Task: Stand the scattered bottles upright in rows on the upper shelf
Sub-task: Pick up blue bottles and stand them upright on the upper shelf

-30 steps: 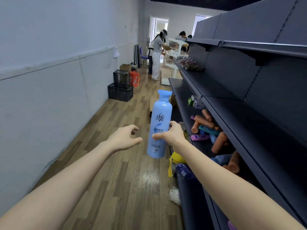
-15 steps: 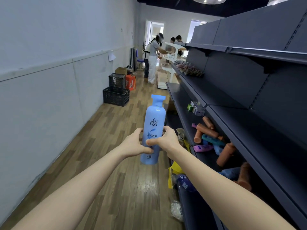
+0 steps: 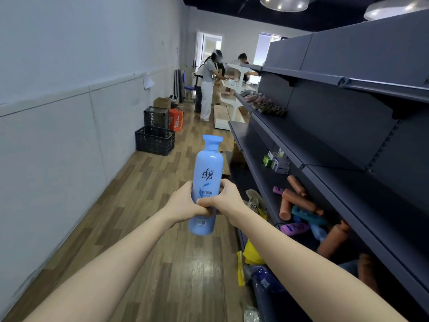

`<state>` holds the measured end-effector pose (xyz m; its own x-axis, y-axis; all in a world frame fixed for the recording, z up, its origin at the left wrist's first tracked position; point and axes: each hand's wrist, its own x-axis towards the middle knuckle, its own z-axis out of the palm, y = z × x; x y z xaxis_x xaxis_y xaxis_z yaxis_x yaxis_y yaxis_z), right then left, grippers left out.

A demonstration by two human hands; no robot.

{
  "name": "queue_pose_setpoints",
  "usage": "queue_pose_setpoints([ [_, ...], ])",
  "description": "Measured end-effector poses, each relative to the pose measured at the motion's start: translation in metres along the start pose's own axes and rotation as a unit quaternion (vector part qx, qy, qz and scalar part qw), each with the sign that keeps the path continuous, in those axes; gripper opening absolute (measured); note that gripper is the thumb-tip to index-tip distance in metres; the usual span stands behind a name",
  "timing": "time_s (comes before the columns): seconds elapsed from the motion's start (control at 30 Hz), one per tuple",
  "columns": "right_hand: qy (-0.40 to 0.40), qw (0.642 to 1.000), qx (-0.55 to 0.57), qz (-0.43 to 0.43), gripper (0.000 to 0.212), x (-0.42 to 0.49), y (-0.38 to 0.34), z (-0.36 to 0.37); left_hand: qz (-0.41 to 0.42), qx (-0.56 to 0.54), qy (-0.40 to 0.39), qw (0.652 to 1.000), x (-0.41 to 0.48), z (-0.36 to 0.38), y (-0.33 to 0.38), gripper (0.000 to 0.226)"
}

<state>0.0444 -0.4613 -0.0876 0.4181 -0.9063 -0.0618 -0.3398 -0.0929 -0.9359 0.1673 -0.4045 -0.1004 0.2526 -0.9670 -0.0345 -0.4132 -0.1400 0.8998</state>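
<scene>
I had my left hand and right hand wrapped round the blue bottle, upright over the aisle, while the upper shelf seemingly stood bare and the other bottles lay jumbled below.

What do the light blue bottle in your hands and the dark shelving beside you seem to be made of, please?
The light blue bottle looks like glossy, opaque plastic: soft highlights sit on its smooth shoulder. The dark shelving looks like matt painted sheet metal, judging by its thin folded edges and slotted upright, though that is uncertain.
</scene>
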Motion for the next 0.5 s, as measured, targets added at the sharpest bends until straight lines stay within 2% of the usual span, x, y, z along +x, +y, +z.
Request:
queue_pose_setpoints([
  [0.5,-0.012,1.0,-0.027,0.0,0.056,0.066,-0.005,0.014,-0.01,0.029,0.007,1.0,0.069,-0.026,-0.014,0.064],
])
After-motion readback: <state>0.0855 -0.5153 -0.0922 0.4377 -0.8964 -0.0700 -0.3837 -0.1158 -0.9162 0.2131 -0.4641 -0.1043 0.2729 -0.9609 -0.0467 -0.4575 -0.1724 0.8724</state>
